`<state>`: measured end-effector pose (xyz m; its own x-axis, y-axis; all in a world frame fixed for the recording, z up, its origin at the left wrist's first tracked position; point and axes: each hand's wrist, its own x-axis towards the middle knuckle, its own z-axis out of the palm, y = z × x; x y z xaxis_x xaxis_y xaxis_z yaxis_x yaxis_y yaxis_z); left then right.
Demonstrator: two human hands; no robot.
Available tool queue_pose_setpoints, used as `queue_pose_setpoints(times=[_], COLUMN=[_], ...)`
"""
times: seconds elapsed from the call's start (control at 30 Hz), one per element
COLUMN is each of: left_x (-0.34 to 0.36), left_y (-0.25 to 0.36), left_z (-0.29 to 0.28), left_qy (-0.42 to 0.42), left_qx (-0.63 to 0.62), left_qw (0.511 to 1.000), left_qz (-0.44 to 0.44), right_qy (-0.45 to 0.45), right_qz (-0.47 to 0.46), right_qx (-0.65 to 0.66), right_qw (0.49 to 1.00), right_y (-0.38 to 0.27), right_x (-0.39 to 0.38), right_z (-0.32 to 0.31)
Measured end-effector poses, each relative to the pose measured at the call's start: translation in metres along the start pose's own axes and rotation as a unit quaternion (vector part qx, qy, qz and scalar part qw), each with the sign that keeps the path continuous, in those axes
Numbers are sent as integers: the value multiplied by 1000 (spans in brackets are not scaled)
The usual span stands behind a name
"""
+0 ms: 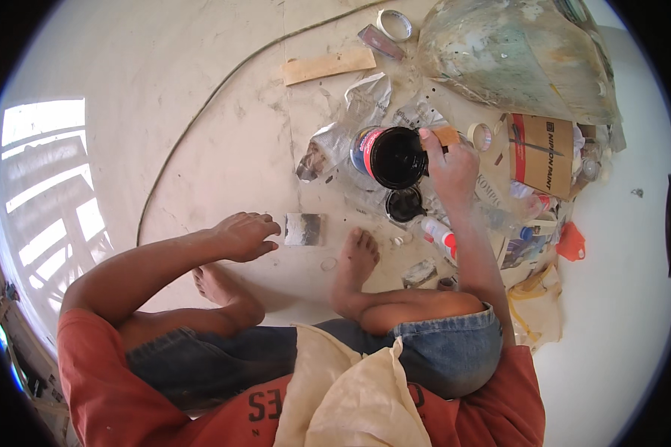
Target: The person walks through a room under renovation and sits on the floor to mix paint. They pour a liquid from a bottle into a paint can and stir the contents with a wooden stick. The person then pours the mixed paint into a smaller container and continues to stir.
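My right hand (453,170) is closed at the right side of an open paint can (399,158), its thumb along the rim. An orange-brown piece (446,135) shows by the thumb; whether it is part of a held tool, I cannot make out. The can's inside is black, its side has a red and blue label. Just below it lies a round black lid (405,203). My left hand (246,235) hovers over the floor with fingers loosely stretched and nothing in them. Right beside its fingertips lies a small square piece, half grey and half black (303,229).
Crumpled paper (369,97), a wooden strip (329,67) and tape rolls (394,25) lie beyond the can. A cardboard box (540,155), a red-capped bottle (440,232) and a large plastic-wrapped object (514,56) stand right. A hose (201,108) curves across the floor.
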<state>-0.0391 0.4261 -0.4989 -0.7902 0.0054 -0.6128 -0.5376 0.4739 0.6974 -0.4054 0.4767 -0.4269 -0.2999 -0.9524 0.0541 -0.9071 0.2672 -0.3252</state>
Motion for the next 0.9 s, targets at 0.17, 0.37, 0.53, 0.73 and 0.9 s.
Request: queue_pose_setpoints(times=[0.17, 0.37, 0.53, 0.73, 0.9], left_x=[6, 8, 5, 19, 44], left_y=[-1, 5, -4, -26, -10], left_z=[4, -4, 8, 52, 40], left_qy=[-9, 21, 20, -48, -27], left_qx=[0, -16, -6, 37, 36], left_qw=[1000, 1000, 1000, 998, 997], left_qz=[18, 18, 17, -6, 55], right_qy=[99, 13, 110, -66, 22], right_qz=[-42, -36, -86, 28, -29], right_qx=[182, 12, 70, 236, 80], right_qw=[977, 999, 988, 969, 996], right_y=[4, 19, 8, 39, 55], right_x=[-26, -31, -15, -51, -32], right_z=[20, 4, 17, 52, 21])
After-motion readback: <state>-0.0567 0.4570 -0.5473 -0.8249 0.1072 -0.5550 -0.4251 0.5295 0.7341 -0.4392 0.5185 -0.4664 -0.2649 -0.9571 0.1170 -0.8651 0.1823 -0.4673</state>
